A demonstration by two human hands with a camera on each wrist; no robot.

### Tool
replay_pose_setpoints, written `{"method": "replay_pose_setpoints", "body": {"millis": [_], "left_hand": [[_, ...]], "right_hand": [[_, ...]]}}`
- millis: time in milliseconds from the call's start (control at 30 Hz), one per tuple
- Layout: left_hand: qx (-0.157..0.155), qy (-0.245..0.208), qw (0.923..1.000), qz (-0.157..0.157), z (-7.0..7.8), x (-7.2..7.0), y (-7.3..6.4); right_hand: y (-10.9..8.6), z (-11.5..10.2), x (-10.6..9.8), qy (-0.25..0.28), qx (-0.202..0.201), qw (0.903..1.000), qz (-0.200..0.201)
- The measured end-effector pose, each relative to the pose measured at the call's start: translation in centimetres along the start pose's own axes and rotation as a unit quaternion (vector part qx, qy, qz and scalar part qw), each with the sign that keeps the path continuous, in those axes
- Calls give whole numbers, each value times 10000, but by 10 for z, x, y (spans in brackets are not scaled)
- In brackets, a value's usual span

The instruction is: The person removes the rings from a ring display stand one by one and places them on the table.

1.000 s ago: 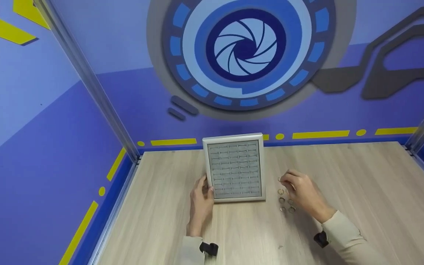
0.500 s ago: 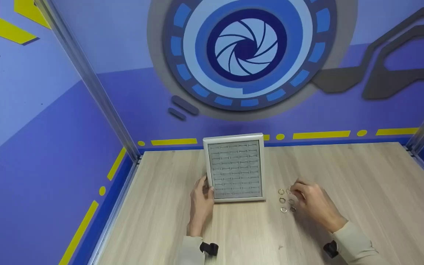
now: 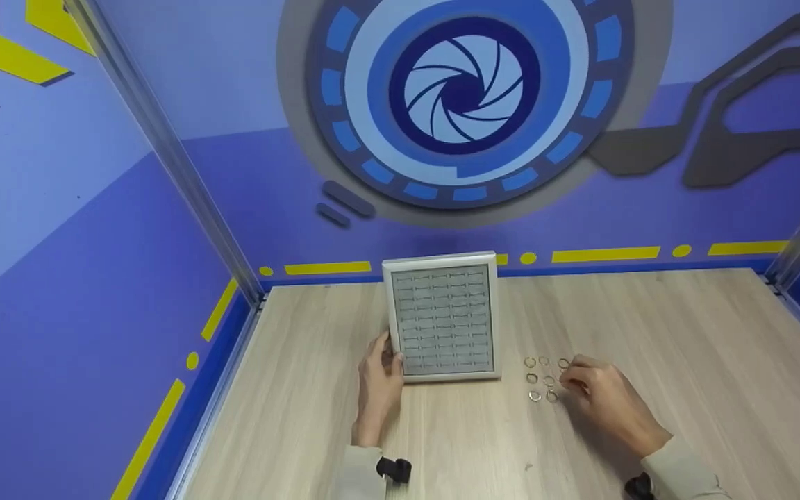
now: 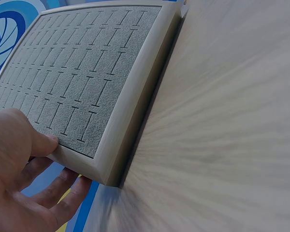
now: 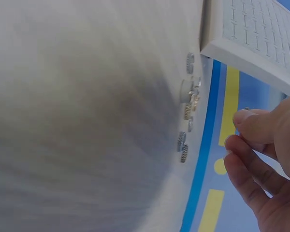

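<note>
A ring display frame (image 3: 445, 319), pale-rimmed with a grey slotted pad, stands tilted up on the table. My left hand (image 3: 380, 378) grips its lower left side; in the left wrist view the thumb (image 4: 41, 143) lies on the front rim, with the other fingers behind. To the right of the frame several metal rings (image 3: 532, 378) lie in rough rows. My right hand (image 3: 612, 399) is at the right side of these rings, thumb and index finger pinched together. In the right wrist view a tiny ring edge (image 5: 247, 108) shows at their tips; the fingers hide the rest.
The pale wood table (image 3: 462, 444) is bounded by a blue printed back wall (image 3: 455, 236) and a left panel (image 3: 94, 312). A metal post (image 3: 185, 180) rises at the back left corner. Both wrists carry black straps (image 3: 394, 470).
My right hand has moved rightward and toward the front, from beyond the rings to their right side, uncovering a ring in the back row. The left hand and display frame have stayed still.
</note>
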State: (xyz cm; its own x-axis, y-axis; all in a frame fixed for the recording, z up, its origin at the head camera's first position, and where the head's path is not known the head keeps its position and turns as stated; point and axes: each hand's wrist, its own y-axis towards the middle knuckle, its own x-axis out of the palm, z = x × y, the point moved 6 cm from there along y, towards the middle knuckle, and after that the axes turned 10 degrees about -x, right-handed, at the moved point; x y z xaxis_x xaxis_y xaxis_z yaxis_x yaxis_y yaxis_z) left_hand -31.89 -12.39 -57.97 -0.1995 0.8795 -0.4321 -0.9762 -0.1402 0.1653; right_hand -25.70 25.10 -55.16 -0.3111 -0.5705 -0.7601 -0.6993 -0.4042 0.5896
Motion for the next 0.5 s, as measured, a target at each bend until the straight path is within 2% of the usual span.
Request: {"method": "replay_pose_setpoints", "body": {"millis": [333, 500], "left_hand": [[-83, -42, 10000, -2, -1, 0, -1], [-169, -82, 9998, -19, -2, 1, 0]], "right_hand": [[-13, 9, 8, 79, 528, 9952, -823], [-16, 14, 11, 165, 669, 9921, -1049]]}}
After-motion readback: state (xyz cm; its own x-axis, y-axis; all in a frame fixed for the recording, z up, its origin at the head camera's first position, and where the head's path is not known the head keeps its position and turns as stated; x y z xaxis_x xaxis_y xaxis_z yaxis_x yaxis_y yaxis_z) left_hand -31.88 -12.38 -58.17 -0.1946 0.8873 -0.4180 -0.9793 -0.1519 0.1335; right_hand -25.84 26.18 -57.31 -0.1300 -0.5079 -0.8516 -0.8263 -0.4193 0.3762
